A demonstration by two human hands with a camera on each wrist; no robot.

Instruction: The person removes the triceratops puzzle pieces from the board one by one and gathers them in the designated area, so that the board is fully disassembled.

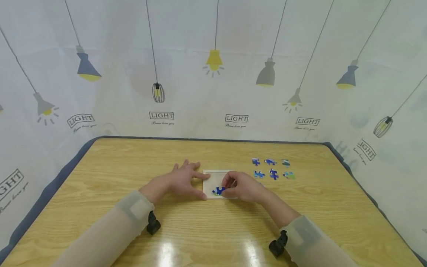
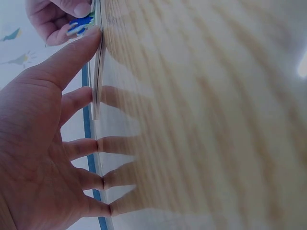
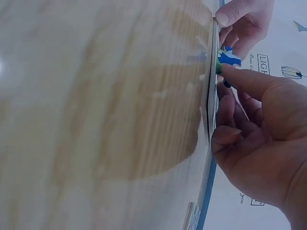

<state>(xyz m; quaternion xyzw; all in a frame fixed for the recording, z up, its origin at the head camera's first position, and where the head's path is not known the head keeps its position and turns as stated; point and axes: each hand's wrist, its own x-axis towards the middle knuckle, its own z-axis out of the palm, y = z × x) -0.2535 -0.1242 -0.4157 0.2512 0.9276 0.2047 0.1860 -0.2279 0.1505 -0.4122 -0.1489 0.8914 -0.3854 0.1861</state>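
A shallow, light wooden puzzle tray [image 1: 211, 180] lies flat on the table. My right hand [image 1: 245, 186] pinches a blue and green jigsaw piece [image 1: 218, 191] between thumb and fingers, over the tray's near part. In the right wrist view the piece [image 3: 229, 58] stands tilted above the tray's edge. Spread fingers of my left hand [image 1: 184, 180] steady the tray's left side, the thumb at its near left corner. The left wrist view has that thumb [image 2: 79, 50] on the rim, while the other fingertips touch the tray or tabletop.
Several loose jigsaw pieces [image 1: 273, 174] lie in rows on the table [image 1: 133, 159], right of the tray. One more is partly hidden behind my right hand. A curtain [image 1: 186, 74] printed with lamps borders the table's back and sides.
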